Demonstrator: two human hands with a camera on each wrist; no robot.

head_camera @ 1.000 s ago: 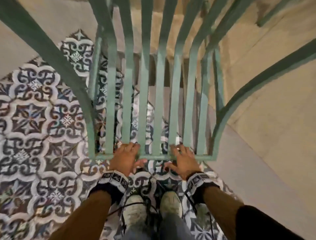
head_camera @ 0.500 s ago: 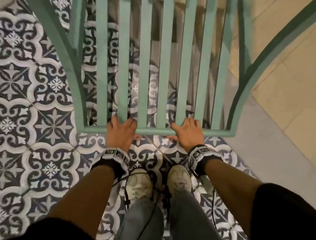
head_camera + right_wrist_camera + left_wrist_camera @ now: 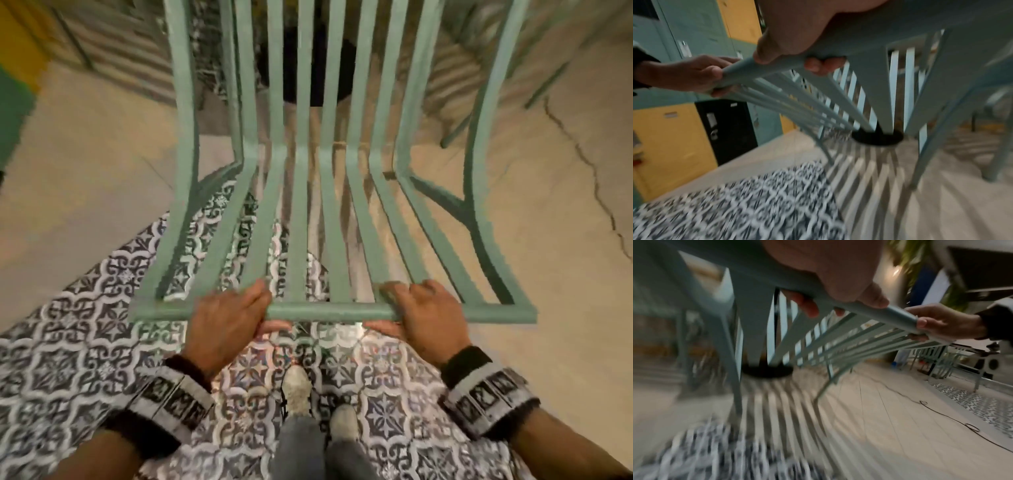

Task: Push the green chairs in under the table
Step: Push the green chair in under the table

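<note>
A pale green slatted metal chair stands in front of me, its back towards me. My left hand grips the top rail left of centre, fingers over it and thumb under. My right hand grips the same rail right of centre. Both wrist views show fingers curled round the rail. Beyond the seat slats a round black table base sits on the floor; it also shows as a table base in the wrist views. The table top is out of view.
Patterned blue-and-white tiles lie under my shoes, with beige floor ahead and a crack at right. Another green chair leg stands at upper right. Yellow and green lockers are at left. A black cable lies on the floor.
The chair has moved forward off the patterned tiles onto the beige floor, toward the black table base. Both hands keep hold of the top rail and have spread wider apart.
</note>
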